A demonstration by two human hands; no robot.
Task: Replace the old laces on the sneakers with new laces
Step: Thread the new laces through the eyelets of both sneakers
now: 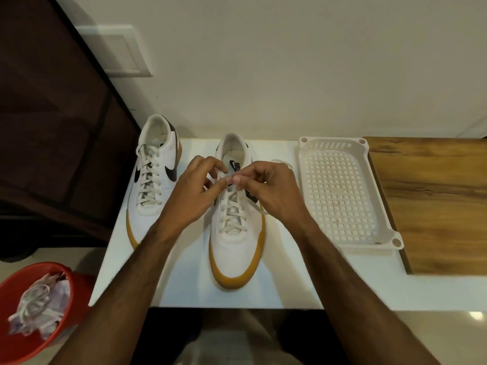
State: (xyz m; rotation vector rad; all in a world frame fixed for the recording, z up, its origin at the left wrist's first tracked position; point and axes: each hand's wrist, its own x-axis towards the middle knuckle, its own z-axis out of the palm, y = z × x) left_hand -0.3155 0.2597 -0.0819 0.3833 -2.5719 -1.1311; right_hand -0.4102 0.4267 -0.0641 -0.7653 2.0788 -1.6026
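Two white sneakers with gum soles and black swooshes stand on a white table (184, 285). The left sneaker (155, 177) is fully laced with cream laces. The right sneaker (235, 241) lies in the middle, toe toward me, laced up to its top eyelets. My left hand (195, 191) and my right hand (268, 191) meet above its tongue, each pinching a part of the cream lace (232, 214). One loose lace end (259, 208) trails off the shoe's right side under my right hand.
A white perforated plastic tray (342, 193) sits to the right of the shoes, partly on a wooden board (434, 196). A red bin (34, 309) at lower left holds crumpled paper and old laces. A dark cabinet stands at the left, and a wall runs behind the table.
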